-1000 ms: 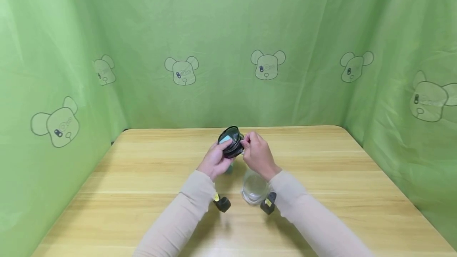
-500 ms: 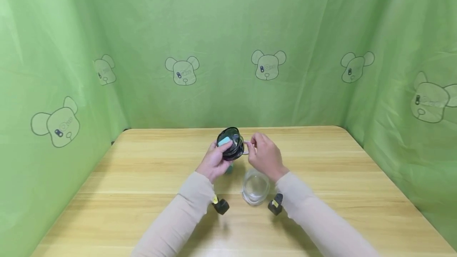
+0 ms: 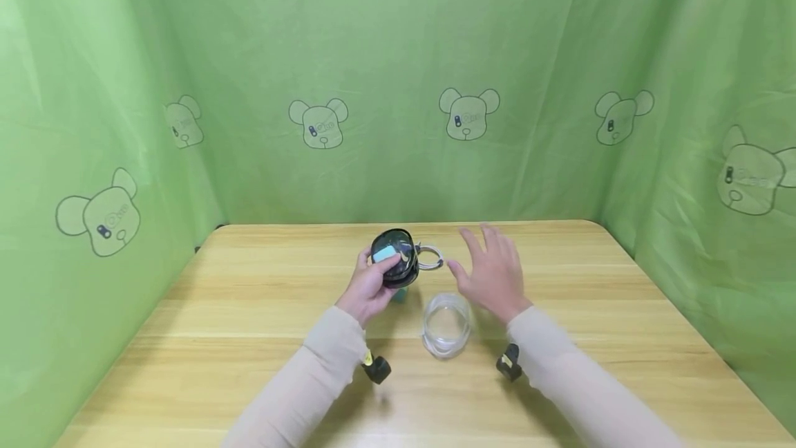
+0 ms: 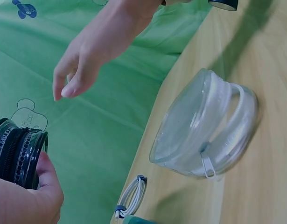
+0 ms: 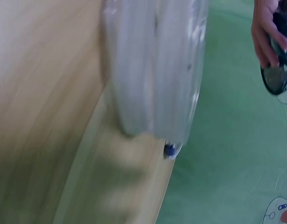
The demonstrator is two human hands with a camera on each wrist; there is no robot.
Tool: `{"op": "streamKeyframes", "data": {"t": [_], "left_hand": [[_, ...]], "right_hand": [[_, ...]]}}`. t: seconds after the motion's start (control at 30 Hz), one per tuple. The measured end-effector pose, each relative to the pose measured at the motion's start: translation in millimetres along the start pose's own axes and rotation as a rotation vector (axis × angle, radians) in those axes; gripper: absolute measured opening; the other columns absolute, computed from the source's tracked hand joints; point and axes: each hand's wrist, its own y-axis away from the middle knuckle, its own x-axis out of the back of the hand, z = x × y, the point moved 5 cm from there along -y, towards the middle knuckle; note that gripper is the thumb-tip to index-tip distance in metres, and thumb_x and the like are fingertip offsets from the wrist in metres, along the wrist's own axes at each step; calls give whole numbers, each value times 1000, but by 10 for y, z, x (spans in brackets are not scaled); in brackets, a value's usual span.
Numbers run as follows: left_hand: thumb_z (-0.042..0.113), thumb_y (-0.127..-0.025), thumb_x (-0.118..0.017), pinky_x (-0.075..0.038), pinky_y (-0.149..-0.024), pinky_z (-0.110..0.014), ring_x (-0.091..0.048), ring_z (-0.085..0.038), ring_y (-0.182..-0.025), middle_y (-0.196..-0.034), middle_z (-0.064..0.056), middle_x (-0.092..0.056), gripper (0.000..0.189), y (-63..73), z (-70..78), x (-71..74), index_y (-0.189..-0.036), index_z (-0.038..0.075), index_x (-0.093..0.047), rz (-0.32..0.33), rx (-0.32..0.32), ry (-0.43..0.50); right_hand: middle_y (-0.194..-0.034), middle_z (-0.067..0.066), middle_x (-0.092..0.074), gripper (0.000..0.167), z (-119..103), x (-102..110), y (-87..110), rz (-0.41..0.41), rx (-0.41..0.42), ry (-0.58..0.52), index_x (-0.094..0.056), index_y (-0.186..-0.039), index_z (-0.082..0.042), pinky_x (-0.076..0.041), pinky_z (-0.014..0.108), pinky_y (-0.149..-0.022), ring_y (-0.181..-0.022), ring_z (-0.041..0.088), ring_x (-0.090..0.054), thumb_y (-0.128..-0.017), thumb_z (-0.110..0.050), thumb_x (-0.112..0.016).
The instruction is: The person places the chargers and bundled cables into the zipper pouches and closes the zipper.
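My left hand (image 3: 367, 289) holds a round, see-through black zip pouch (image 3: 404, 272), thumb over its face beside a light blue patch. In the left wrist view, the pouch (image 4: 12, 156) shows its zip band edge-on. To the right of the pouch, my right hand (image 3: 494, 272) is in the air with its fingers spread and nothing in them. A coiled white cable (image 3: 430, 267) with dark ties appears between the pouch and this hand; the left wrist view has the cable (image 4: 133, 196) lying on the table.
Nearer the person, a clear zip pouch (image 3: 446, 348) stands on the wooden table (image 3: 280, 296). A teal object (image 3: 400, 295) lies partly hidden below the left hand. Black wrist cameras (image 3: 376, 369) hang under both sleeves. Green curtains (image 3: 398, 178) surround the table.
My right hand, earlier with pinched fingers at the black pouch's right edge, has moved right and spread its fingers. The black pouch has shifted slightly left and down, leaving more of the cable visible.
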Motion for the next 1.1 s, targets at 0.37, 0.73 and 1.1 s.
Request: {"op": "streamKeyframes", "data": {"t": [0.37, 0.73, 1.1], "left_hand": [[-9, -90, -56, -52, -94, -47, -45, -45, -125, -142, -30, -29, 77, 33, -5, 136, -149, 25, -20, 33, -9, -70], [-8, -91, -55, -48, -98, -49, -43, -46, -127, -144, -31, -27, 76, 47, 21, 240, -149, 22, -18, 34, -4, -94], [-6, -91, -51, -44, -100, -56, -41, -48, -128, -144, -33, -29, 72, 38, 54, 479, -148, 22, -16, 75, 40, -150]], "right_hand": [[-154, 31, -16, 72, 241, 9, 106, -64, -49, 80, -31, -152, -21, -2, 67, -112, -138, 52, -16, -93, -57, -50], [-153, 33, -14, 74, 351, 21, 138, -88, -81, 103, -27, -154, -21, -4, 69, -111, -138, 54, -14, -94, -61, -45], [-152, 33, -17, 74, 430, -6, 185, -75, -94, 77, -29, -153, -19, -4, 69, -111, -137, 54, -16, -93, -61, -45]]}}
